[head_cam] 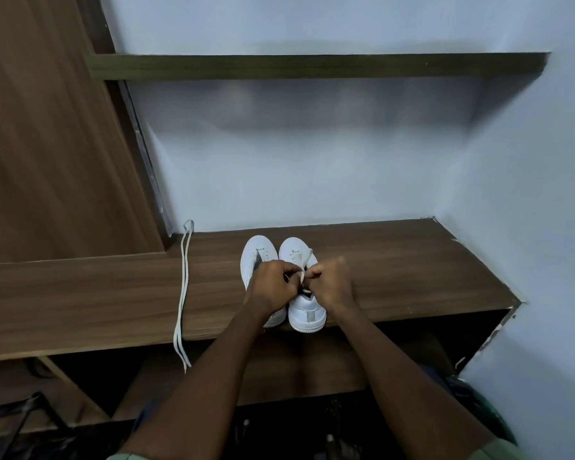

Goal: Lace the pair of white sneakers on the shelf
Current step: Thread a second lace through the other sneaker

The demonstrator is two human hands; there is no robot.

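Left hand (pixel 269 287): fingers pinching the lace (pixel 302 276).
Right hand (pixel 333 283): fingers curling on the same lace.
Lace: handling limp; best gripped near its tip.

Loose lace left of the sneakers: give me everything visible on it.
The loose lace is a flat white or pale grey strip, cloth by the look of it, folded in half. Its loop end lies near the back wall, and the two strands run side by side toward the front of the wooden shelf. Both tips hang over the front edge. It lies apart from the sneakers, and neither hand touches it.
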